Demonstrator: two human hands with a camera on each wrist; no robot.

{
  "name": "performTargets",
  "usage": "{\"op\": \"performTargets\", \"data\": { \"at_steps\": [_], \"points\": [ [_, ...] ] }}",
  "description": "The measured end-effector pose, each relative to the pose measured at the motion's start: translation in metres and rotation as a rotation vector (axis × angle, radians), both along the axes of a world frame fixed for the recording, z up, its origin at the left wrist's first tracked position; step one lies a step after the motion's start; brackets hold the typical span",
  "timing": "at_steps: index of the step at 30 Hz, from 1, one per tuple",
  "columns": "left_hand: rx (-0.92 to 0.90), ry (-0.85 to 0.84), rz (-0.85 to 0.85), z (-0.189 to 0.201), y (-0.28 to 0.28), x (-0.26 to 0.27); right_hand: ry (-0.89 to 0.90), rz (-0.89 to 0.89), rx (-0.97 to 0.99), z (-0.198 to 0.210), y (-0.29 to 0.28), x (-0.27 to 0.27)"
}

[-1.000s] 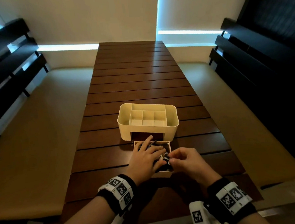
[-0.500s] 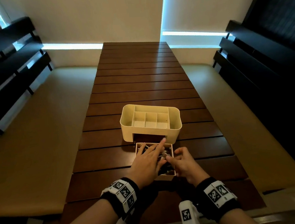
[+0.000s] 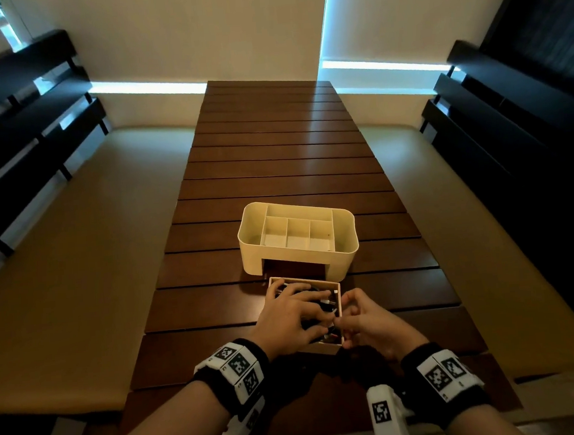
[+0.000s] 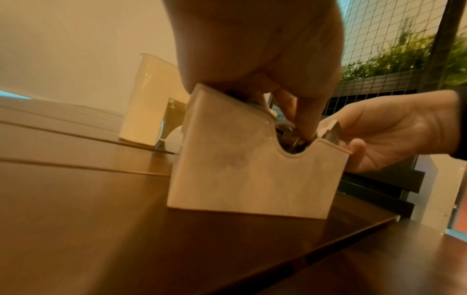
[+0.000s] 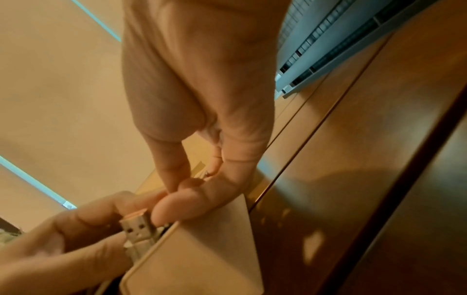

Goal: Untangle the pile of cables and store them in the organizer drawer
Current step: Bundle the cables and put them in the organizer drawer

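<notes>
The cream drawer (image 3: 304, 279) stands pulled fully out on the table, just in front of the cream organizer (image 3: 257, 254). Dark cables (image 3: 328, 305) with pale plugs lie inside it. My left hand (image 3: 297, 316) lies over the drawer, its fingers reaching down among the cables. In the right wrist view a metal USB plug (image 5: 139, 227) sticks up at the drawer's corner (image 5: 197, 259), between my left hand's (image 5: 76, 235) thumb and finger. My right hand (image 3: 358, 318) grips the drawer's right wall, thumb and fingertips meeting at its rim. The left wrist view shows the drawer's notched front (image 4: 247, 175).
The slatted brown table (image 3: 284, 155) runs away from me beyond the organizer. Tan bench cushions (image 3: 76, 268) flank it on both sides, with dark slatted backrests (image 3: 511, 114) behind them. The organizer's top compartments hold nothing.
My left fingers, raised half a second ago, have come down onto the cables. My right hand has shifted from over the drawer's near end to its right wall.
</notes>
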State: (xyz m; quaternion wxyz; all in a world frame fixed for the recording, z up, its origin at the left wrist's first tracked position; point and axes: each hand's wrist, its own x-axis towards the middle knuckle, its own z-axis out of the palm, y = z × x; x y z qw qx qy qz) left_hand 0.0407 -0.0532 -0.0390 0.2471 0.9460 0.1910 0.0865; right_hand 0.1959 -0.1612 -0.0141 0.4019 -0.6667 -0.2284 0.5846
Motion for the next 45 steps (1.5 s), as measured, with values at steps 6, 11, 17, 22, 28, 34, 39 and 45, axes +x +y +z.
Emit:
{"op": "performTargets", "data": {
  "at_steps": [6, 11, 17, 22, 28, 34, 39, 45],
  "points": [
    [-0.044, 0.076, 0.063, 0.003, -0.005, 0.006, -0.114, 0.071, 0.073, 0.012, -0.01, -0.004],
    [-0.007, 0.048, -0.009, 0.0, -0.003, -0.003, -0.406, 0.105, 0.054, 0.005, -0.012, -0.017],
    [0.078, 0.127, -0.08, 0.002, -0.006, -0.007, -0.278, 0.013, -0.039, 0.0, -0.002, -0.019],
    [0.278, 0.235, 0.003, 0.002, -0.021, -0.006, -0.403, 0.022, -0.125, 0.004, 0.007, -0.021],
    [0.34, 0.263, 0.113, 0.001, -0.046, 0.004, -0.619, 0.363, -0.195, 0.044, 0.013, 0.0],
    [0.334, 0.239, 0.123, -0.005, -0.049, 0.004, -1.437, 0.371, -0.049, 0.087, 0.067, 0.009],
    [0.354, 0.168, 0.142, -0.006, -0.048, 0.005, -1.233, 0.658, -0.205, 0.045, 0.098, 0.027],
    [0.364, 0.054, 0.167, -0.013, -0.041, 0.006, -1.337, 0.63, -0.144, 0.036, 0.081, 0.031]
  ]
}}
